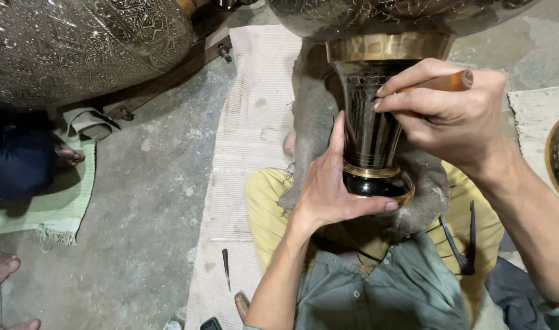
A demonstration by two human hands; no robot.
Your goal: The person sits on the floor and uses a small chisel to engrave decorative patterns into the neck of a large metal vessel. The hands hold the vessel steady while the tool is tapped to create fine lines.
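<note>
Brass vase stem (371,131), dark and engraved, lies across my lap on a grey pad (426,183). My left hand (328,189) clamps its foot; my right hand (444,110) pinches a wooden-handled graver (441,82). A slip could likely scratch the pattern or jab my left fingers (337,137).

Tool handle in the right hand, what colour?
Reddish-brown wood handle in the right hand; head view.

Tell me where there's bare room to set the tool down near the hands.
Free: the pale mat left of the vase, above the small chisel; also bare floor beyond. Crowded: around both hands, left hand and right hand.
</note>
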